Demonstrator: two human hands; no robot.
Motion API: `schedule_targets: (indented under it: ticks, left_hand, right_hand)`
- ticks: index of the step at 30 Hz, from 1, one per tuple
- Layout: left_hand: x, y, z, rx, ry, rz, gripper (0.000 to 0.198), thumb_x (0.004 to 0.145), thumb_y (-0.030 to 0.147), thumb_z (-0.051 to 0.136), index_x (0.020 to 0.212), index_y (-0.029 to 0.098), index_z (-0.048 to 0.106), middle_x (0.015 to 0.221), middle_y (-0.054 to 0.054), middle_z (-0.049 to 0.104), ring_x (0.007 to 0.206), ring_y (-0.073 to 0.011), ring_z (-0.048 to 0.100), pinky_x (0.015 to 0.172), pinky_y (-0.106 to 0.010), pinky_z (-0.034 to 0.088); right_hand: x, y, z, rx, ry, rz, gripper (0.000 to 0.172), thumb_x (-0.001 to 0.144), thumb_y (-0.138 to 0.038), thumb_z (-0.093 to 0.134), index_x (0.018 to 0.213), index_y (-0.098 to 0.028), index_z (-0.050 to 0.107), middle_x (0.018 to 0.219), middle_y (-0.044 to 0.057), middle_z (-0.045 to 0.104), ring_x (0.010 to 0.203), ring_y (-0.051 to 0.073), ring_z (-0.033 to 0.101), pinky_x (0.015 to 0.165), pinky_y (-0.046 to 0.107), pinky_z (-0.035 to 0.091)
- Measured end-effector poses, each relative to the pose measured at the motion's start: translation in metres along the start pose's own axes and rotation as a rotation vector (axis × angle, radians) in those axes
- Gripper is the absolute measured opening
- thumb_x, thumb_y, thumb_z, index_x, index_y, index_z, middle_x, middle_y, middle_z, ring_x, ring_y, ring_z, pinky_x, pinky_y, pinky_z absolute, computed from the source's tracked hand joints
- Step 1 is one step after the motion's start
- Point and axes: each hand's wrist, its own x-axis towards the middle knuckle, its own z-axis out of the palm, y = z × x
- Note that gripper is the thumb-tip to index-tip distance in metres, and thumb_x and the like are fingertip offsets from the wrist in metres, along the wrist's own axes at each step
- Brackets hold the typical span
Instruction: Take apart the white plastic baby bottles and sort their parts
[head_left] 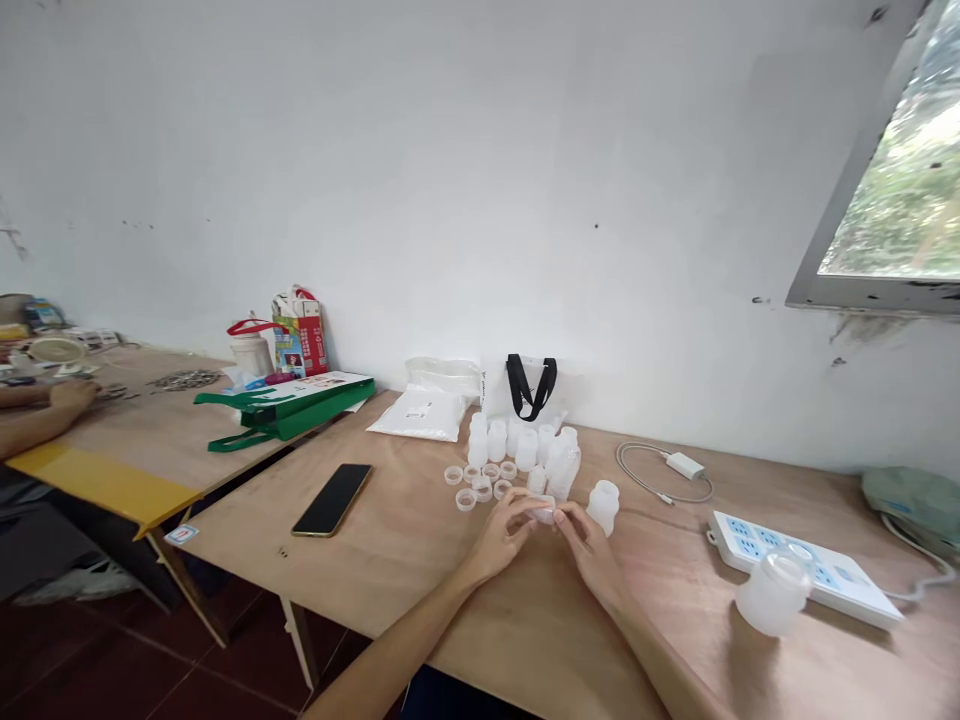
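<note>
small plastic piece pinched between two hands, with crowded company nearby

both hands met over the wooden table [420,570], just in front of the person. the left hand [504,532] and the right hand [590,545] each closed their fingertips on one small white plastic piece [544,513], held low over the board; whether it touched the wood could not be told.

the grip looked light and only at the fingertips, so the piece could likely have slipped or popped free if squeezed or twisted unevenly. being round and light, it would probably have rolled. a lone bottle [604,505] stood just beside the right hand's fingers, and a sideways move of that hand could have tipped it. the loose rings [480,483] and the cluster of bottles [525,445] stood just beyond the hands, where a forward nudge might have scattered them. another bottle [772,592] lay against the power strip [806,565], well to the right.

the piece itself was small, translucent white and smooth, of the same milky plastic as the bottles behind it. fingers hid most of it, so it could not be told whether it was a cap or a short bottle, nor which way up it sat.

a phone [332,498] lay face up to the left, well apart.
</note>
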Motion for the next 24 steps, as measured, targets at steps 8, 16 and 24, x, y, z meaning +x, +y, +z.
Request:
schedule_targets:
  ticks: [8,16,24]
  left_hand:
    - [0.0,-0.01,0.005,-0.102,0.013,-0.252,0.051,0.089,0.057,0.062,0.124,0.021,0.062,0.11,-0.008,0.067,0.07,-0.0157,0.063,0.054,-0.024,0.05]
    - [-0.001,-0.011,0.001,-0.101,-0.031,-0.225,0.045,0.093,0.058,0.055,0.116,0.02,0.06,0.092,-0.001,0.061,0.052,-0.0075,0.051,0.051,-0.021,0.043]
    - [0.001,-0.006,0.002,-0.33,-0.084,-0.249,0.049,0.088,0.059,0.064,0.113,0.017,0.06,0.09,-0.001,0.054,0.064,-0.0102,0.057,0.054,-0.022,0.053]
  right_hand:
    - [0.0,0.003,0.007,0.128,-0.039,0.064,0.04,0.084,-0.062,0.064,0.079,-0.023,0.064,0.078,0.002,0.067,0.08,0.022,0.062,0.076,0.032,0.049]
    - [-0.002,0.0,0.008,0.204,-0.037,0.09,0.037,0.081,-0.058,0.07,0.075,-0.021,0.065,0.075,0.0,0.065,0.076,0.019,0.059,0.073,0.03,0.045]
    - [-0.005,-0.004,0.001,0.235,-0.084,0.101,0.034,0.081,-0.054,0.071,0.076,-0.02,0.066,0.078,0.0,0.065,0.08,0.019,0.058,0.077,0.03,0.043]
